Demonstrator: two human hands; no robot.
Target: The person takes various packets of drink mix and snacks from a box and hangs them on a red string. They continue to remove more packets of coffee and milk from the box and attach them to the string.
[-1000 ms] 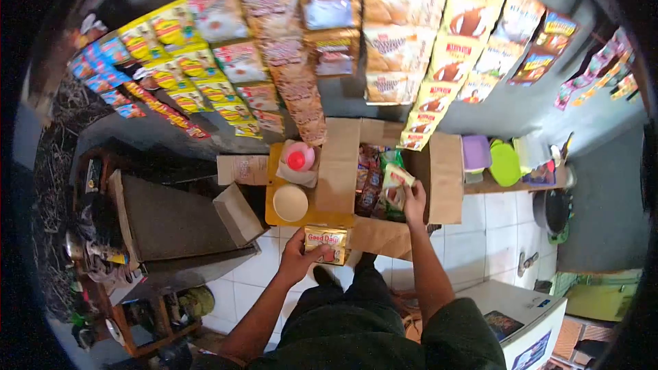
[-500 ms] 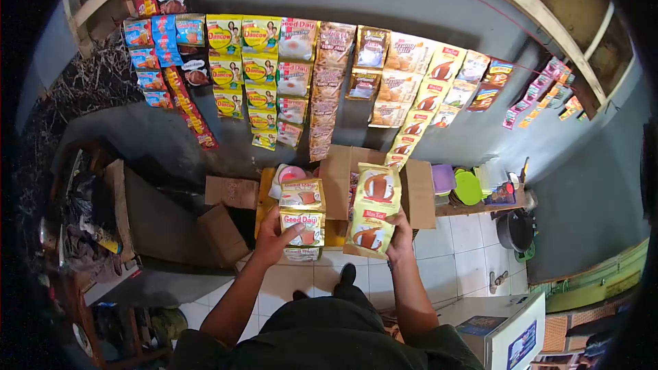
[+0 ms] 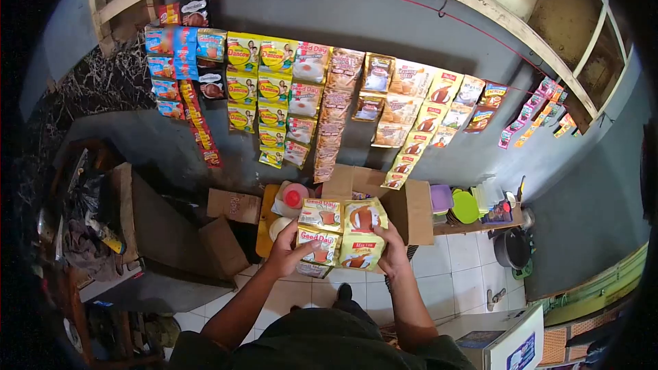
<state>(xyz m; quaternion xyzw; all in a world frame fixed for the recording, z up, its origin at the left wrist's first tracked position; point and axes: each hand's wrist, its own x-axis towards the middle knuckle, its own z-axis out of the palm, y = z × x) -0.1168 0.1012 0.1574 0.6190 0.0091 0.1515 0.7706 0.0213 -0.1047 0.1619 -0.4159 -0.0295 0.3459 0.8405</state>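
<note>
My left hand [image 3: 283, 253] grips a strip of white and gold Good Day sachets [image 3: 318, 245], its thumb across the front. On the other side, my right hand [image 3: 393, 250] holds a cream and yellow Max Tea strip [image 3: 362, 250] by its right edge. Both strips are side by side and touching in front of my body. Behind them is an open cardboard box [image 3: 419, 212]. Rows of hanging sachets line the wall beyond, among them yellow Dancow strips [image 3: 273, 89] and a long Max Tea strip [image 3: 416, 142].
A red and white container [image 3: 295, 196] stands left of the box. Green and purple plastic ware [image 3: 465, 207] sits on a low shelf at the right, above a dark pot [image 3: 511, 240]. A white cabinet [image 3: 504, 342] is at the lower right.
The two held strips have come together, the Good Day one moving right and the Max Tea one left and slightly down. The camera view has tilted upward.
</note>
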